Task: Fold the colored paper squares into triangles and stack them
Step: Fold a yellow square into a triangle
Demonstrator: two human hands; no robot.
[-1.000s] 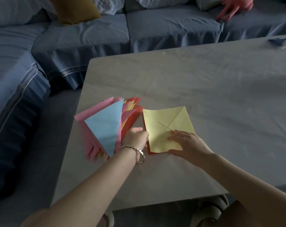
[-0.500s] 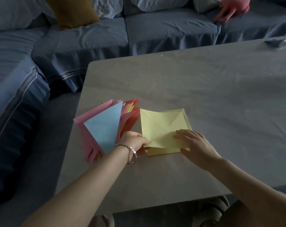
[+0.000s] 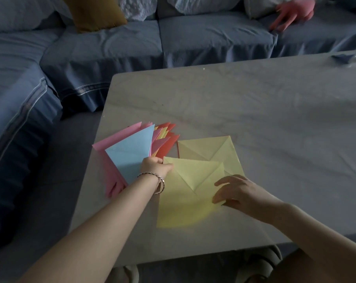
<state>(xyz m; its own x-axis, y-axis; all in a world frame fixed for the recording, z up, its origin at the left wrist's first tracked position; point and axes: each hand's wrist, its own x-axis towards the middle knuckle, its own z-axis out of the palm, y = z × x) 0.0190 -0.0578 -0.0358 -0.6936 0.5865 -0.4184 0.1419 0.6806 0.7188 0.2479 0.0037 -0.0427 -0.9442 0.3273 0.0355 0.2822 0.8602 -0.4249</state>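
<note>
Nearest me, my right hand (image 3: 240, 193) arches over a creased yellow paper square (image 3: 185, 201), pinching its right edge. My left hand (image 3: 155, 168), arm stretched forward, grips the fanned stack of folded triangles (image 3: 130, 156) at the table's (image 3: 254, 109) left edge. Just beyond lies a second yellow square (image 3: 205, 149).

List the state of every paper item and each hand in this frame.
Upper yellow sheet: unfolded, creased, held by both hands.
Lower yellow sheet: unfolded, creased, lying flat.
Triangle stack: folded, fanned out, blue on top.
Left hand: pinches the upper sheet's left corner.
Right hand: grips its right edge.
</note>
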